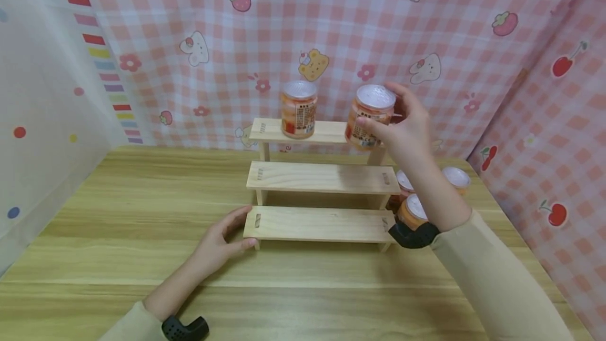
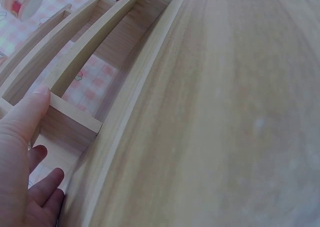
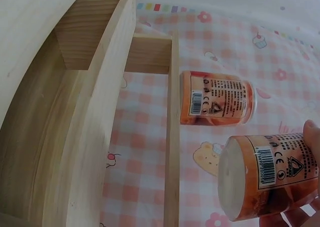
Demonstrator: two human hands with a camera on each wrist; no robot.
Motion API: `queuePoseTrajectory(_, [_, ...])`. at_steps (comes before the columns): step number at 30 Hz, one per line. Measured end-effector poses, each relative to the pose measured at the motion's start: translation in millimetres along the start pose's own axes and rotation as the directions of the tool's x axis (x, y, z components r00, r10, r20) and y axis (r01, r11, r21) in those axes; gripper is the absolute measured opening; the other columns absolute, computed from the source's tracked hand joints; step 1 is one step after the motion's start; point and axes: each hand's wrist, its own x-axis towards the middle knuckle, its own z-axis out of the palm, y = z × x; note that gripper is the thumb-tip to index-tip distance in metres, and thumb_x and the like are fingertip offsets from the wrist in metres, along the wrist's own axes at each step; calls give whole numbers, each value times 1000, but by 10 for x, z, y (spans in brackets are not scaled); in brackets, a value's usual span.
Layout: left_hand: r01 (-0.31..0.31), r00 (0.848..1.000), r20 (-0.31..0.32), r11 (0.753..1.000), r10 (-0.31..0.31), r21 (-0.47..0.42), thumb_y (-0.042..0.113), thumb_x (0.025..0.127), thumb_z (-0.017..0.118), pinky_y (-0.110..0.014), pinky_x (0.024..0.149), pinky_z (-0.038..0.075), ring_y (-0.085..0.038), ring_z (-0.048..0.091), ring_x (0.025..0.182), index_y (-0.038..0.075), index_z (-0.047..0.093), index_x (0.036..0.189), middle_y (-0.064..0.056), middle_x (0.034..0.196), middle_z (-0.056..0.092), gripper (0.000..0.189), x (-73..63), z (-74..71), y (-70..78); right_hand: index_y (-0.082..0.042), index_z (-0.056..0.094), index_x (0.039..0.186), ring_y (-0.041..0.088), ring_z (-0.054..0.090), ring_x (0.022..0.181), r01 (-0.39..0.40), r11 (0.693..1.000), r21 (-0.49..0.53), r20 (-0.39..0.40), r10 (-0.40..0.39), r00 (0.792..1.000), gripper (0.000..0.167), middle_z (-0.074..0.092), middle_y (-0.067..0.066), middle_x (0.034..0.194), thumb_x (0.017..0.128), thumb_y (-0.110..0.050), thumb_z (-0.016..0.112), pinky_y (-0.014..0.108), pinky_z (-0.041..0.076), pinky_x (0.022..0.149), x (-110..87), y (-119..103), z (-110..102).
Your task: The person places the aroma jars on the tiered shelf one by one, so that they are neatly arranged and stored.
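Observation:
A three-step wooden display shelf [image 1: 322, 223] stands on the table. My left hand [image 1: 219, 243] holds the left end of its lowest step, thumb at the front corner and fingers toward the back; the left wrist view shows the thumb [image 2: 31, 109] against the wood. In my right hand [image 1: 409, 125] is an orange-labelled can [image 1: 365, 122] with a whitish lid, gripped from the right near the right end of the top step. Seen from the right wrist, the held can [image 3: 272, 174] is apart from the top board. A matching can [image 1: 299, 112] stands on that step, left of centre.
Several more cans [image 1: 413, 212] stand on the table right of the shelf, partly hidden behind my right forearm. A pink checked cloth [image 1: 213, 93] hangs behind the shelf, and another printed cloth [image 1: 544, 162] borders the right side.

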Motion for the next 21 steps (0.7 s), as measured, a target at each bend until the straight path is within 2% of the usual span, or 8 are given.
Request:
queuePoseTrajectory(13, [8, 1000, -4, 1000, -8, 20, 22, 82, 78, -52, 104, 32, -31, 46, 126, 12, 46, 142, -16, 135, 53, 69, 2, 5, 11, -13, 47, 139, 20, 57, 103, -66, 998, 22, 6, 66, 998, 77, 57, 8, 121, 73, -24, 85, 32, 49, 88, 245, 82, 157])
queuePoseTrajectory(21, [3, 1000, 1, 1000, -3, 10, 21, 82, 77, -51, 105, 31, -30, 45, 127, 11, 45, 142, -15, 135, 52, 69, 0, 5, 10, -13, 48, 139, 19, 56, 106, -101, 993, 61, 8, 101, 995, 76, 56, 8, 122, 73, -23, 85, 30, 48, 89, 315, 153, 285])
